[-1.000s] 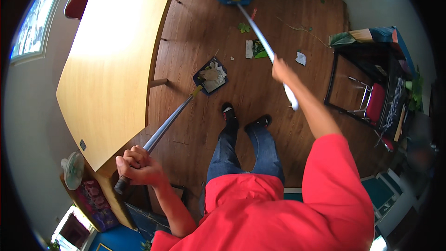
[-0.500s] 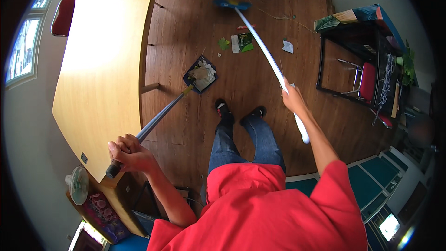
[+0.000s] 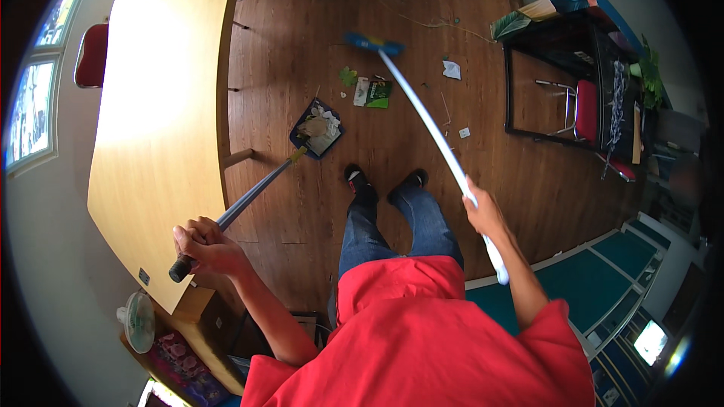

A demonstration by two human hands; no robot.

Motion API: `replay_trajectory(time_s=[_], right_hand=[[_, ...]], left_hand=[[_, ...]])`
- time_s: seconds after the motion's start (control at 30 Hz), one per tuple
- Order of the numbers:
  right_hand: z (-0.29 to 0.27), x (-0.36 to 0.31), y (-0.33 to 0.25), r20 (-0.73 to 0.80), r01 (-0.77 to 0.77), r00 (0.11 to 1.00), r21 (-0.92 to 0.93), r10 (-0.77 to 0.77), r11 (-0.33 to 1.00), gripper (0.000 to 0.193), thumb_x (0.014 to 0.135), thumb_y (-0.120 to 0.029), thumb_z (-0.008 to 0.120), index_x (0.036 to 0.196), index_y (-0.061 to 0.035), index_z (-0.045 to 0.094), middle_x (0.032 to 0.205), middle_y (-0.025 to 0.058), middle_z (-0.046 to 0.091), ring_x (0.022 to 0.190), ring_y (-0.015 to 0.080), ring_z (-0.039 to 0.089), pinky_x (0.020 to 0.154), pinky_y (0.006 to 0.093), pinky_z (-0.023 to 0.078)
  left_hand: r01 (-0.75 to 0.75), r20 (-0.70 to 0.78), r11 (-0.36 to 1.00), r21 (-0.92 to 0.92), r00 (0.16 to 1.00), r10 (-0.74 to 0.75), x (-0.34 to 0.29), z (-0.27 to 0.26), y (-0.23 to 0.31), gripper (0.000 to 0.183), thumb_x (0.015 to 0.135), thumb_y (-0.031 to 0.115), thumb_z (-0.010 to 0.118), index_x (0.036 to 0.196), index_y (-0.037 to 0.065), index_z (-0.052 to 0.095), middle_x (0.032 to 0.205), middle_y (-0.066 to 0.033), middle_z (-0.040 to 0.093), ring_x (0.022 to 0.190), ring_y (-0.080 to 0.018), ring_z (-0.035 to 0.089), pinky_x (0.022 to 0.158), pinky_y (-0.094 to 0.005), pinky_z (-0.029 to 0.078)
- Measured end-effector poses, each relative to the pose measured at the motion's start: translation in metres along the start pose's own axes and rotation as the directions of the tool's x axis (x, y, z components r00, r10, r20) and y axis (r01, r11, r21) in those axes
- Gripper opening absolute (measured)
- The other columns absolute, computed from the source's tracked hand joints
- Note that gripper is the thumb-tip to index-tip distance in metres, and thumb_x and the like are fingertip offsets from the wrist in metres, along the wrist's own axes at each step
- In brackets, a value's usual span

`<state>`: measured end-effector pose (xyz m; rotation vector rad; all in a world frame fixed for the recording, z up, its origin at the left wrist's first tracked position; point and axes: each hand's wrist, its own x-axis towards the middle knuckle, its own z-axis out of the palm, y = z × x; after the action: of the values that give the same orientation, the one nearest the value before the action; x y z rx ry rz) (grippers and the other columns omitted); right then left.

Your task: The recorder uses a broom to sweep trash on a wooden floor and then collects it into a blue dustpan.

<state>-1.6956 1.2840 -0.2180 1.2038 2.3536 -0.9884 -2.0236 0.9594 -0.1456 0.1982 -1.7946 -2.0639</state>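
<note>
Head view: dustpan beside table edge.

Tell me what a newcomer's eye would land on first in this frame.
Two long handles fan out from the person in the red shirt: the left hand grips the grey pole of a dark dustpan holding scraps on the wooden floor, and the right hand holds the white handle of a blue-headed broom reaching further out. Litter, a green packet and paper bits, lies between them, beside a large light wooden table at left.
</note>
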Motion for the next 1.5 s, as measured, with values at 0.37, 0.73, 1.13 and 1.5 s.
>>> replay_trajectory(time_s=[0.37, 0.73, 1.13, 1.5], right_hand=[[0.037, 0.026, 0.0, 0.13, -0.245, 0.962, 0.036, 0.239, 0.969, 0.054, 0.092, -0.012, 0.051, 0.144, -0.0017, 0.037, 0.098, 0.0334, 0.063, 0.083, 0.0423, 0.065, 0.074, 0.0434, 0.052], [-0.009, 0.079, 0.057, -0.162, -0.252, 0.948, 0.142, 0.274, 0.957, 0.05, 0.094, -0.012, 0.05, 0.141, 0.0021, 0.039, 0.06, 0.0104, 0.055, 0.037, 0.0172, 0.049, 0.039, 0.0346, 0.043], [-0.033, -0.069, 0.056, 0.109, -0.362, 0.928, 0.496, 0.358, 0.789, 0.05, 0.095, -0.01, 0.055, 0.143, -0.0062, 0.042, 0.059, -0.0007, 0.043, 0.041, 0.007, 0.041, 0.035, 0.0262, 0.037], [0.031, 0.052, 0.009, -0.079, -0.41, 0.879, 0.38, 0.47, 0.829, 0.034, 0.089, -0.008, 0.052, 0.12, 0.0073, 0.051, 0.057, 0.0139, 0.054, 0.041, 0.0242, 0.058, 0.037, 0.0367, 0.043]], left_hand=[[-0.056, 0.047, 0.998, 0.019, 0.997, 0.055, -0.001, 0.005, 0.001, 0.044, 0.092, 0.02, 0.052, 0.058, 0.016, 0.023, 0.047, 0.0026, 0.023, 0.04, -0.0056, 0.021, 0.04, -0.0219, 0.017], [-0.084, 0.16, 0.996, -0.008, 0.984, 0.084, -0.004, 0.011, -0.003, 0.044, 0.092, 0.019, 0.053, 0.059, 0.016, 0.024, 0.047, 0.0031, 0.023, 0.039, -0.0049, 0.021, 0.04, -0.0217, 0.016], [-0.068, 0.131, 0.998, -0.008, 0.989, 0.068, 0.005, 0.013, -0.002, 0.044, 0.092, 0.018, 0.053, 0.058, 0.015, 0.025, 0.046, 0.0026, 0.025, 0.038, -0.0051, 0.022, 0.038, -0.0225, 0.016], [0.002, 0.35, 0.998, -0.059, 0.937, 0.019, 0.003, 0.009, -0.002, 0.044, 0.098, 0.017, 0.049, 0.06, 0.016, 0.025, 0.048, 0.0041, 0.023, 0.039, -0.0052, 0.019, 0.039, -0.024, 0.016]])
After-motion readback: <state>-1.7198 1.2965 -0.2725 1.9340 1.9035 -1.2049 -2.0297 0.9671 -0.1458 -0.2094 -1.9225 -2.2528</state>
